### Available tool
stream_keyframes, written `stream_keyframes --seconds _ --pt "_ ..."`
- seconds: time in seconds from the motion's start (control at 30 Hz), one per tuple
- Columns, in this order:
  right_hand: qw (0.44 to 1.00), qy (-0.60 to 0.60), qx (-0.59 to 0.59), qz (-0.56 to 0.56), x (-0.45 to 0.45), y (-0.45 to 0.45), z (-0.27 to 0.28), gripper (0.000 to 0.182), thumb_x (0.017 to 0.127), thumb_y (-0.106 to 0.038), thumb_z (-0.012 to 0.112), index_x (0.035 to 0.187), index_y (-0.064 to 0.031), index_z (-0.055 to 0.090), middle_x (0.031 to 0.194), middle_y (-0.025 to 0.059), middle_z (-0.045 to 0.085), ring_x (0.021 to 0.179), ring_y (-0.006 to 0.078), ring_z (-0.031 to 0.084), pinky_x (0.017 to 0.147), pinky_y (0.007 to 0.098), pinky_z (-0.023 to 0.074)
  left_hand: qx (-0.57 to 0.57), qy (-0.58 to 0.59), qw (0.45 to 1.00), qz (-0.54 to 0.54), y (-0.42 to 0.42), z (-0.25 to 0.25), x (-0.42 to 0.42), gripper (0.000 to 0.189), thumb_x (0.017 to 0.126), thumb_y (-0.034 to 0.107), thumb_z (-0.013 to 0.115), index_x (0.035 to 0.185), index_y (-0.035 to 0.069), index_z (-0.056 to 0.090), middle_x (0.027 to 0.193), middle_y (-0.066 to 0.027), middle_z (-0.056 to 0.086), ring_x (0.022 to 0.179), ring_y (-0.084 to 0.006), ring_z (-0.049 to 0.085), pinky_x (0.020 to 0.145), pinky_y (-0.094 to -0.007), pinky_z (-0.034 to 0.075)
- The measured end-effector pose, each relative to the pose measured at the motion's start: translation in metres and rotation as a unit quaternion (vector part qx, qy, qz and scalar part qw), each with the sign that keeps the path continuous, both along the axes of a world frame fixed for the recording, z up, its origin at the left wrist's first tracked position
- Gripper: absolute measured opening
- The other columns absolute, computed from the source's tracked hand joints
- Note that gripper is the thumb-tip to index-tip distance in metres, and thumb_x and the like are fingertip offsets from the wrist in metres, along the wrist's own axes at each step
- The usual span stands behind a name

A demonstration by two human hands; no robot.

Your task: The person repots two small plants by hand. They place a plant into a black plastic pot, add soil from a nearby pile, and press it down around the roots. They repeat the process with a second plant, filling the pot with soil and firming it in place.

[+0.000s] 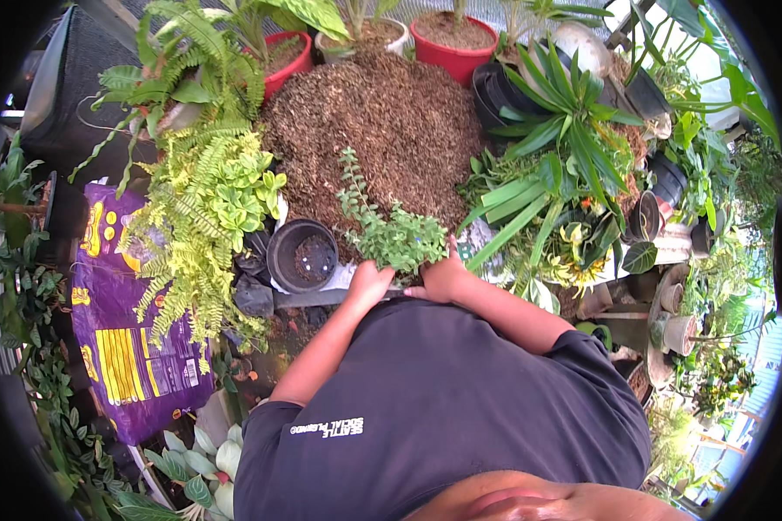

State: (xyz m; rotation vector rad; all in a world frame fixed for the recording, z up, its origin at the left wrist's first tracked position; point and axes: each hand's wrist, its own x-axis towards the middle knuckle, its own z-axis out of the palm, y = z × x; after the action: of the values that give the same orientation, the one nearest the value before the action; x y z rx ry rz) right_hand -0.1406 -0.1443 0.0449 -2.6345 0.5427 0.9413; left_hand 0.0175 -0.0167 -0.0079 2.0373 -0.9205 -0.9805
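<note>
A small-leaved green plant (401,241) stands just before my body, one longer stem leaning towards a heap of brown potting mix (371,130). At its near left side is my left hand (370,283), the fingertips hidden under the leaves. My right hand (442,277) is at the plant's near right side, thumb pointing inward and one finger raised along the leaves. Whether either hand grips the plant or its base cannot be told, as foliage covers that part. To the left of my left hand, a black plastic pot (302,256) with a little soil inside rests near the table's edge.
Ferns (195,241) and a light-green leafy plant (241,195) crowd the left, beside a purple printed bag (143,365). Red pots (455,49) line the back. Long-leaved plants (573,117) and black nursery pots (495,98) stand at the right. The table's near edge (326,298) touches my front.
</note>
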Motion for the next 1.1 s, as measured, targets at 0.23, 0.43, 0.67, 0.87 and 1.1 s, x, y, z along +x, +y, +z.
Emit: stream_keyframes --seconds 0.23,0.43,0.67,0.87,1.1 --pt "0.994 0.098 0.045 0.007 0.019 -0.006 0.005 0.099 0.090 -0.082 0.040 0.148 -0.0019 0.052 0.157 0.0143 0.047 0.149 0.0321 0.039 0.120 0.0716 -0.0048 0.021 -0.002 1.000 -0.003 -0.004 -0.019 0.008 0.046 0.084 0.034 0.065 0.097 -0.010 0.071 0.090 -0.0358 0.069 0.090 -0.0487 0.070 0.083 -0.0502 0.054" --pt "0.998 0.036 -0.047 -0.003 0.001 0.011 0.002 0.095 0.091 -0.078 0.047 0.149 -0.0031 0.050 0.154 0.0114 0.051 0.146 0.0308 0.042 0.119 0.0739 -0.0013 -0.003 0.000 1.000 -0.016 -0.001 -0.002 0.000 0.041 0.087 0.033 0.063 0.100 -0.005 0.072 0.091 -0.0311 0.070 0.090 -0.0472 0.070 0.083 -0.0502 0.053" --pt "0.991 -0.023 -0.107 0.070 -0.005 -0.002 -0.013 0.080 0.089 -0.067 0.061 0.139 -0.0047 0.058 0.134 0.0064 0.061 0.129 0.0277 0.054 0.120 0.0695 0.0142 0.024 0.003 0.999 -0.043 0.003 -0.014 -0.001 0.037 0.090 0.028 0.064 0.110 -0.003 0.070 0.097 -0.0266 0.073 0.098 -0.0436 0.070 0.085 -0.0455 0.053" --pt "0.999 0.019 -0.032 0.032 0.001 -0.007 -0.023 0.072 0.089 -0.057 0.064 0.136 -0.0030 0.061 0.132 0.0103 0.064 0.125 0.0305 0.060 0.120 0.0703 0.0125 0.028 0.000 1.000 -0.011 0.010 -0.037 -0.002 0.041 0.088 0.035 0.063 0.097 -0.003 0.073 0.089 -0.0290 0.071 0.089 -0.0467 0.070 0.082 -0.0497 0.053" --pt "0.994 -0.086 -0.040 0.045 -0.015 -0.010 -0.025 0.060 0.093 -0.053 0.062 0.126 -0.0028 0.067 0.132 0.0169 0.064 0.122 0.0345 0.063 0.118 0.0689 0.0234 0.066 -0.054 0.995 -0.045 -0.005 0.001 -0.001 0.035 0.089 0.026 0.069 0.112 0.000 0.071 0.102 -0.0266 0.072 0.101 -0.0458 0.067 0.091 -0.0488 0.052"
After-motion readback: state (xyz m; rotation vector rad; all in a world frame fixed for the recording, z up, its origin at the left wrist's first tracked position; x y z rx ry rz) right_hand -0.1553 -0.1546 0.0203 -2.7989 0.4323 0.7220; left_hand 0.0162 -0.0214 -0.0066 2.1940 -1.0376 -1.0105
